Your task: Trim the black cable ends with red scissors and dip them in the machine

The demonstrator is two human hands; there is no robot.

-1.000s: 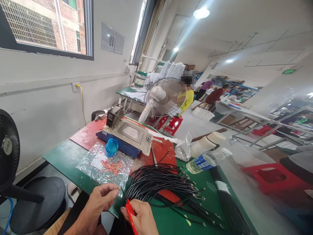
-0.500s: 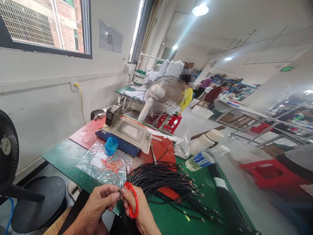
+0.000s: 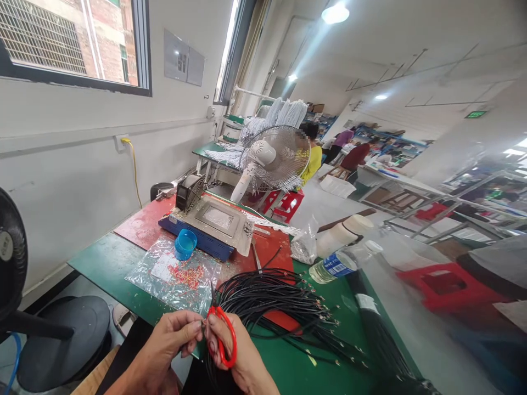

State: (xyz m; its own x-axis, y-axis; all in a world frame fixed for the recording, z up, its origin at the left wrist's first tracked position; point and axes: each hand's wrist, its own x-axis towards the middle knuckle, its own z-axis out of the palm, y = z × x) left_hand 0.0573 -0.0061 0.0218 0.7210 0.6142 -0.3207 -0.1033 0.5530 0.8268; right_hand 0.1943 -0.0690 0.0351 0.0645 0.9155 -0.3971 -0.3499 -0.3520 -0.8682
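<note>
My left hand (image 3: 175, 336) pinches the thin end of a black cable (image 3: 211, 374) at the near edge of the bench. Close against it, my right hand (image 3: 242, 356) keeps red-handled scissors (image 3: 231, 329) in its palm, blades pointing up and away. The thumb and fingers of that hand meet at the same cable end; the fingers hide most of it. Just beyond my hands lies a large bundle of black cables (image 3: 267, 296) with stripped, coppery tips fanned to the right. Red and yellow scraps (image 3: 187, 275) lie on a clear plastic bag (image 3: 144, 274).
A blue cup (image 3: 185, 244) stands by a blue heating unit (image 3: 197, 236) with a small fan on it. Tweezers (image 3: 257, 257), a plastic bottle (image 3: 333, 267) and a wrapped cable bundle (image 3: 368, 307) lie on the green bench (image 3: 99, 263). A white fan (image 3: 263, 153) stands behind; several people sit farther off.
The view has shifted slightly. Both hands stay together at the cable end, with small finger movements; the scissors remain in my right hand.
</note>
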